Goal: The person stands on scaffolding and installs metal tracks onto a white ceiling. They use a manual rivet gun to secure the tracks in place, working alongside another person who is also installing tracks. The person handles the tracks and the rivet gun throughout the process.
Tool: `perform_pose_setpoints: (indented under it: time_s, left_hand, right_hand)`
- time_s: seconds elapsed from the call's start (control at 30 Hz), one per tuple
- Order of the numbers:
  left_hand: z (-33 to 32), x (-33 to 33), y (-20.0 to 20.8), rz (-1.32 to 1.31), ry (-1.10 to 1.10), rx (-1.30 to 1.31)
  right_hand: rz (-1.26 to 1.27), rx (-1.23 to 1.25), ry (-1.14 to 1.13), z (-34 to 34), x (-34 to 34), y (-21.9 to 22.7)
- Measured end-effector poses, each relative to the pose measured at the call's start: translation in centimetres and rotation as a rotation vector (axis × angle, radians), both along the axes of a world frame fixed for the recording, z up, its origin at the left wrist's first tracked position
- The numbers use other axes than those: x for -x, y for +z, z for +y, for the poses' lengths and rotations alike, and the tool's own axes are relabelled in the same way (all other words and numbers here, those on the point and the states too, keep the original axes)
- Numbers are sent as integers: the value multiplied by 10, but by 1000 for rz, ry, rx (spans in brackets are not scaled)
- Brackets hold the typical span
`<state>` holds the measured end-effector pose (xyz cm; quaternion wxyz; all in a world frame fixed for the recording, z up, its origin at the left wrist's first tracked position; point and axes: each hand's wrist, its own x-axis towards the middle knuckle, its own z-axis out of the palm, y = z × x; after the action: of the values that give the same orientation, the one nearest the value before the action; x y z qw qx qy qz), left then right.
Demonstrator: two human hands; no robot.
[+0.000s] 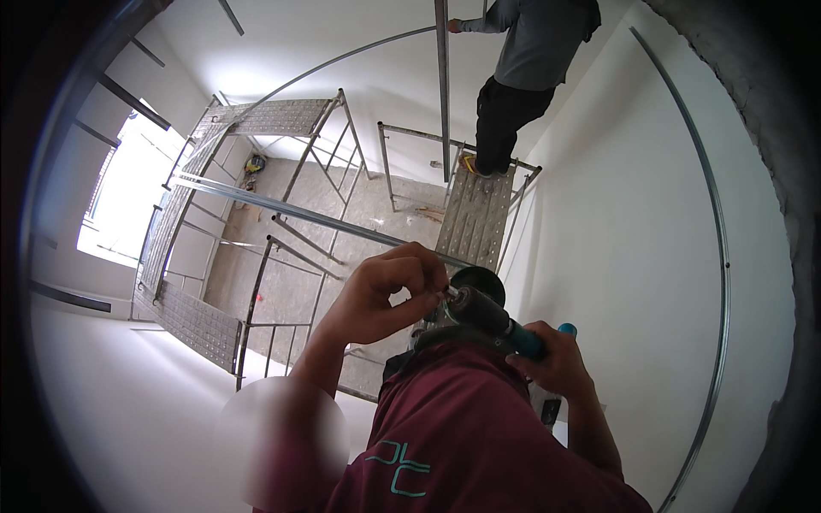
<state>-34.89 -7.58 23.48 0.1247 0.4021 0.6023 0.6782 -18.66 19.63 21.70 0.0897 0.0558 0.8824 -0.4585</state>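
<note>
My right hand (556, 359) is wrapped round the teal handle of a cordless power driver (483, 315), which I hold in front of my waist. Its dark nose points left, toward my left hand (393, 286). There the thumb and fingers are pinched together at the metal tip (455, 292) of the driver. Whatever small piece they grip is mostly covered by the fingertips. Just behind the driver's nose is a dark round shape (481, 284), whose kind I cannot make out.
Scaffold planks (192, 329) on tubular frames run along the left and back. Another person (539, 51) stands on a plank (475, 214) ahead, one hand at a metal strip. A long metal channel (316, 218) crosses beyond my hands. A metal track (714, 222) lines the right wall.
</note>
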Motion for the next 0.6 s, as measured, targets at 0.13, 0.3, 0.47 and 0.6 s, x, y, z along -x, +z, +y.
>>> perform_pose_setpoints:
  time_s: [0.13, 0.3, 0.47, 0.6]
  left_hand:
    - [-5, 2, 1, -48, -51, -28]
    - [-13, 11, -3, -12, -98, -13]
    - [-17, 9, 2, -119, -88, 12]
    - [-16, 11, -3, -135, -57, -30]
  right_hand:
    - [140, -68, 94, -2, 3, 2]
    - [135, -113, 117, -1, 5, 8]
    - [38, -113, 104, 2, 7, 4]
    - [23, -115, 81, 2, 9, 2]
